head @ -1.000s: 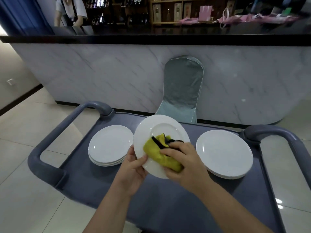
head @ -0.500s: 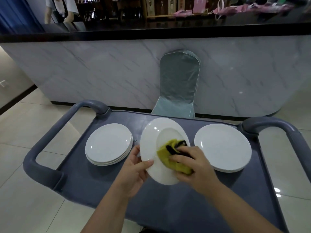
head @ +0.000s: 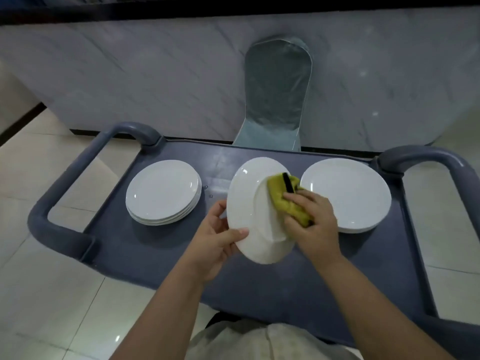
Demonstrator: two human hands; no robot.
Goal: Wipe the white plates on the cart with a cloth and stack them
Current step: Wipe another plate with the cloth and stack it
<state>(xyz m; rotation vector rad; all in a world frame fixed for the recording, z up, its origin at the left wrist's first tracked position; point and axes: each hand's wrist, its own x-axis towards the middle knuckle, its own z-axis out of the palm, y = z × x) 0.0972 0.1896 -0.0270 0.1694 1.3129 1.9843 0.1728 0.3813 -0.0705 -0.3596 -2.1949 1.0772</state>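
Note:
My left hand (head: 217, 239) grips the left rim of a white plate (head: 249, 211), thumb on its face, and holds it tilted above the grey cart (head: 155, 245). My right hand (head: 313, 224) holds a yellow cloth (head: 281, 192) with a black stripe and presses it against the plate's upper right part. A stack of several white plates (head: 163, 192) sits on the cart's left side. Another stack of white plates (head: 348, 193) lies on the right, partly hidden behind my right hand.
The cart has thick grey handles at the left (head: 62, 183) and at the right (head: 441, 165). A chair in a grey-green cover (head: 276, 94) stands behind the cart against a marble counter front (head: 155, 74). Pale floor tiles (head: 39, 294) surround the cart.
The cloth has slid from the plate's middle up toward its upper right. The plate has turned more edge-on to the right. The camera has tipped downward.

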